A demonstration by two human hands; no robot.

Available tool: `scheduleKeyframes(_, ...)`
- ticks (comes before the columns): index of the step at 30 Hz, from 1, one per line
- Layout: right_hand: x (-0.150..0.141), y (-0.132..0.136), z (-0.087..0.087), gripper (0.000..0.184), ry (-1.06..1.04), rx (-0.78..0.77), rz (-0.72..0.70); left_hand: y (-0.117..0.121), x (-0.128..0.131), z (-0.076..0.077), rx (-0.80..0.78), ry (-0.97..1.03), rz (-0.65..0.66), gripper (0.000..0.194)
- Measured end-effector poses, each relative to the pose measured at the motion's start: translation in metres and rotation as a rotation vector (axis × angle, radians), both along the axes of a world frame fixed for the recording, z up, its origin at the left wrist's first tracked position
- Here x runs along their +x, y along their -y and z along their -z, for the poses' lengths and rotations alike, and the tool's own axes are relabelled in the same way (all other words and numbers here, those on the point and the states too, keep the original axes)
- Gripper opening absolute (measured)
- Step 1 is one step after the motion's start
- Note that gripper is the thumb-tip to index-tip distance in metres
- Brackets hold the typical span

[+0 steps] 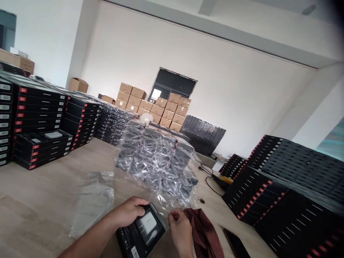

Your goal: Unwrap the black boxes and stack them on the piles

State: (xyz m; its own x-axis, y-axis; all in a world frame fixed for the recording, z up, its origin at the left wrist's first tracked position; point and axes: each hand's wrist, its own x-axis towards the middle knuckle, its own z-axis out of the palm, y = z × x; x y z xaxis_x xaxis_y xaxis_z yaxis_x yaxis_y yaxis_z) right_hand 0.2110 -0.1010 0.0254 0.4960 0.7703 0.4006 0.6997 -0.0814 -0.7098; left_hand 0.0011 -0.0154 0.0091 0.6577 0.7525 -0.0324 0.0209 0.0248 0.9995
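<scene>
My left hand (132, 212) grips the top edge of a flat black box (134, 233), its thumb lying on the front face. That face carries a picture of a white device, and a small white label sits near the bottom. Just off the box's right side, my right hand (180, 228) is closed with the fingertips pinched together. Whatever is between those fingertips, if anything, is too small to make out. A dark red cloth (205, 233) lies right beside my right hand. Left of my left forearm lie flat clear plastic bags (94, 197).
Plastic-wrapped black boxes (158, 157) are piled ahead. Stacks of black boxes (40, 111) stand at the left, more black boxes (268, 193) at the right. A phone (235, 243) lies near the front edge. A yellow-and-black tool (223, 181) with a cable and cardboard cartons (161, 109) are farther back.
</scene>
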Motion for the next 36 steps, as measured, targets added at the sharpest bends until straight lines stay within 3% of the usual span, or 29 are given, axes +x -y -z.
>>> scheduleKeyframes(5,-0.006,-0.002,0.001,0.015,-0.038,0.004,-0.111,-0.006,0.008,0.002,-0.022,0.163,-0.144,0.05)
scheduleKeyframes(11,-0.013,-0.004,0.001,0.014,-0.039,0.032,-0.13,-0.007,0.013,0.002,0.047,0.168,-0.226,0.046)
scheduleKeyframes(16,-0.018,-0.002,-0.004,0.02,0.139,0.124,-0.044,-0.002,0.013,-0.004,0.099,0.143,-0.207,0.047)
scheduleKeyframes(22,-0.017,-0.001,-0.009,0.023,0.195,0.223,-0.091,-0.001,0.014,-0.008,0.096,0.19,-0.115,0.039)
scheduleKeyframes(25,-0.019,-0.003,-0.011,0.024,0.083,0.24,-0.137,0.0,0.017,-0.005,0.117,0.141,-0.252,0.033)
scheduleKeyframes(29,-0.026,-0.006,-0.009,0.032,-0.352,0.204,-0.217,0.008,0.021,-0.008,0.256,0.216,-0.397,0.021)
scheduleKeyframes(32,-0.027,-0.007,-0.007,0.032,-0.583,0.236,-0.271,0.013,0.02,-0.018,0.269,0.388,-0.338,0.015)
scheduleKeyframes(36,-0.021,-0.005,-0.014,0.032,-0.635,0.338,-0.304,0.009,0.01,-0.033,0.199,0.503,-0.271,0.027)
